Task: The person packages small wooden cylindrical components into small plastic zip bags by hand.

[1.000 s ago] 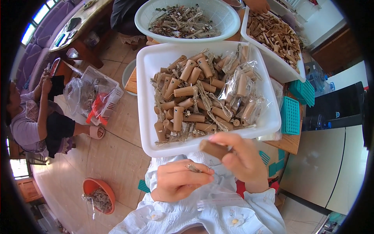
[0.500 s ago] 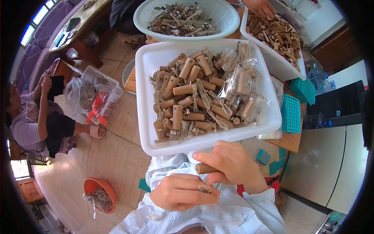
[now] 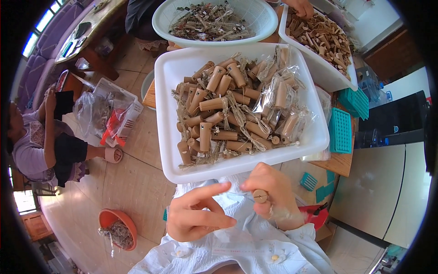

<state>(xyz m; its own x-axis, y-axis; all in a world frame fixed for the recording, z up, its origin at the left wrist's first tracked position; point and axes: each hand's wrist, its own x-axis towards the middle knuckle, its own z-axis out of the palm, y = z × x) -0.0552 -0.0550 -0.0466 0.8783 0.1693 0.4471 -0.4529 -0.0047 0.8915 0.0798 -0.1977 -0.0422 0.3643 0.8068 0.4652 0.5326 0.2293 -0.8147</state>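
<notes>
My right hand (image 3: 276, 187) is closed around a brown cylinder (image 3: 260, 196), whose round end with a slit faces me. Thin clear plastic (image 3: 280, 213) hangs beside that hand near the wrist. My left hand (image 3: 194, 214) holds nothing; its index finger and thumb stretch apart toward the cylinder without plainly touching it. Both hands are above my lap, just in front of a white tray (image 3: 246, 166). Inside the tray lie many brown cylinders (image 3: 205, 137) with tied cords, some in clear bags (image 3: 269, 96). A flat clear bag (image 3: 237, 249) lies on my clothes.
Behind the tray stands a pale mesh basket (image 3: 269, 23) of corded pieces. At the far right, another person's hand (image 3: 301, 6) reaches into a white bin (image 3: 315, 73) of wooden pieces. Teal racks (image 3: 341, 132) stand at right; an orange bucket (image 3: 132, 235) sits on the floor left.
My left hand has moved left, away from the cylinder, and its fingers have opened. My right hand has turned, so the cylinder's end now faces me.
</notes>
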